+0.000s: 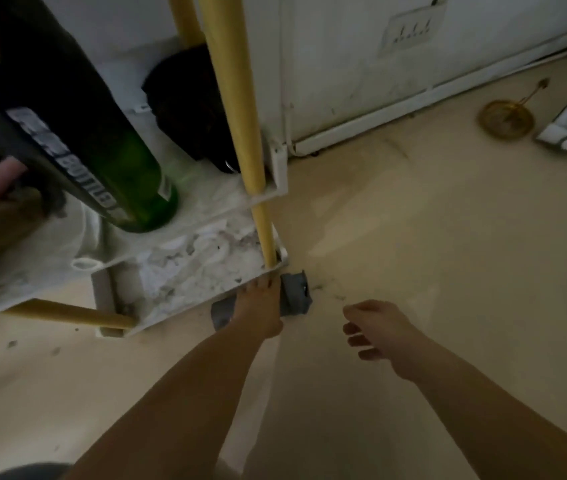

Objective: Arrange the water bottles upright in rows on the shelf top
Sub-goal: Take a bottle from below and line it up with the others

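Above both fingers (pixel 355 329), green bottle (pixel 136 181)

Dark green glass-like bottle (pixel 126 168) stands on a white shelf tier (pixel 206 199) of the rack, seen from above at a steep angle; body cylindrical, translucent green toward the base, darker toward the top where it runs out of view at the upper left. A black label band with pale block lettering runs lengthwise down its near side; text blurred, only partly legible. Base rests on the tier, near the yellow upright pole (pixel 240 116) but apart from it. A second dark, rounded item (pixel 185 102) sits behind on the same tier, against the wall; whether it is a bottle cannot be told. The tier surface is white and scuffed.
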Available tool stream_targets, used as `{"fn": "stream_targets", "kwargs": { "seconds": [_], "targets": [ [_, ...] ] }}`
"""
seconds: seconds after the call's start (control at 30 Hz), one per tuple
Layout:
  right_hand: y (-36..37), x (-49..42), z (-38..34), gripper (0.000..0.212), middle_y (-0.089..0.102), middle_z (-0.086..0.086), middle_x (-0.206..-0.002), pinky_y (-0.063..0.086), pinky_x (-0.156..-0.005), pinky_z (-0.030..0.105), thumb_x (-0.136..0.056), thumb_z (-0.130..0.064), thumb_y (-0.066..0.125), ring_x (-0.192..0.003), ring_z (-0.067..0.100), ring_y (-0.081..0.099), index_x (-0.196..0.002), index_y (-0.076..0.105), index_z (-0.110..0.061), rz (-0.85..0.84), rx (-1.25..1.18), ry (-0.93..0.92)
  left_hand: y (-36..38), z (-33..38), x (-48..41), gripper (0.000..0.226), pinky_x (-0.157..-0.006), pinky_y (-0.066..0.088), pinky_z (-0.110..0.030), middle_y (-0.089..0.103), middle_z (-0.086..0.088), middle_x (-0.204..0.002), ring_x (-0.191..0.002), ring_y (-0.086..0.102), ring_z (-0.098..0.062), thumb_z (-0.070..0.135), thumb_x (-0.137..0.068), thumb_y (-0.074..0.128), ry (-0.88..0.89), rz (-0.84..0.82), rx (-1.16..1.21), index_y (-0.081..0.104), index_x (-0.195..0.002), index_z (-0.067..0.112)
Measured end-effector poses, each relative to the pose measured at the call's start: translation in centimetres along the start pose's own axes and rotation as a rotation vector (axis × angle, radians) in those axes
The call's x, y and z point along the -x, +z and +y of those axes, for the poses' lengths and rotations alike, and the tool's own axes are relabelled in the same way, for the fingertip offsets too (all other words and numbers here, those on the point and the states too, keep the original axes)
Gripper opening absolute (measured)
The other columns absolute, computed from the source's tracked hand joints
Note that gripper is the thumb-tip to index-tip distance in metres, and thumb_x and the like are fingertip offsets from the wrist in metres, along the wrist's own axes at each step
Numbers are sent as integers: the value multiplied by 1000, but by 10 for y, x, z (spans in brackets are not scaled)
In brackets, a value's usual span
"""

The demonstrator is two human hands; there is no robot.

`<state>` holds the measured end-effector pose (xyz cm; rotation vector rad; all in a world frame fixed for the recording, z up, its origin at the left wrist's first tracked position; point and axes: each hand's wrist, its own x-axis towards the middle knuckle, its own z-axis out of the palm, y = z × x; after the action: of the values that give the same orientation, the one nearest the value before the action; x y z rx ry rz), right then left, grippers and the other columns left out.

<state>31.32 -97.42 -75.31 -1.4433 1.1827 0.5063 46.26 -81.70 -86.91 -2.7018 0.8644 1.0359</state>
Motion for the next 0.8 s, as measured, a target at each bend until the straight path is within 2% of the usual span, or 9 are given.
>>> {"fn": "stream_targets", "kwargs": {
  "seconds": [0.07,0.23,0.33,0.37,0.43,0.53,0.63,0.73,0.8],
  "targets": [
    [-3,-3,2,30,72,15,-111,58,-84,46,-101,-37,59,-91,29,69,-117,64,-12,26,4,-10,5,10,1,95,-105,46,-48,35,-11,-149,-131,44,-36,45,-76,82,-34,-56,-94,30,-150,17],
    [-4,7,6,38,68,14,-116,56,-87,46,-100,-37,61,-96,29,67,-128,61,-12,66,-117,38,8,38,24,78,-95,57,-44,51,-9,-132,-113,61,-30,44,-70,87,-12,-203,74,49,-133,16],
    [-19,29,-10,60,55,10,-137,53,-99,50,-98,-42,63,-108,30,61,-148,46,-14,222,-197,-16,-28,69,47,70,-95,56,-39,61,-6,-127,-114,64,-28,48,-72,85,85,-135,227,59,-131,21],
    [-29,43,-19,68,50,11,-147,50,-103,51,-96,-45,64,-119,32,58,-153,41,-16,260,-222,-35,-49,81,60,67,-93,56,-37,63,-4,-124,-114,64,-26,53,-74,83,144,-120,275,61,-131,23],
    [-50,81,-38,80,40,9,-159,48,-105,55,-91,-54,67,-136,35,48,-157,34,-21,247,-298,-10,-90,100,95,62,-79,55,-33,65,0,-109,-100,67,-20,58,-70,83,216,-49,441,64,-117,23],
    [-79,156,-71,87,54,4,-147,54,-95,53,-79,-68,71,-125,34,57,-150,45,-25,103,-428,39,-150,120,162,57,-63,62,-38,70,6,-84,-73,69,-9,71,-58,80,263,125,668,68,-96,30],
    [-101,243,-124,89,68,2,-128,60,-88,52,-65,-75,77,-108,30,68,-137,58,-27,76,-450,-26,-225,132,241,59,-66,63,-40,73,9,-97,-82,72,-7,73,-63,78,328,149,854,67,-111,39],
    [-121,333,-185,80,68,-3,-117,61,-77,42,-68,-60,86,-99,19,68,-133,57,-24,153,-467,-112,-310,135,326,64,-82,62,-38,66,9,-118,-101,68,-9,67,-75,74,364,169,956,56,-130,39],
    [-134,393,-221,75,69,-4,-114,58,-66,31,-69,-52,89,-94,14,70,-130,57,-24,170,-473,-177,-367,131,381,54,-90,59,-37,64,9,-123,-109,65,-10,59,-85,66,375,160,1049,55,-134,39]
  ]
}}
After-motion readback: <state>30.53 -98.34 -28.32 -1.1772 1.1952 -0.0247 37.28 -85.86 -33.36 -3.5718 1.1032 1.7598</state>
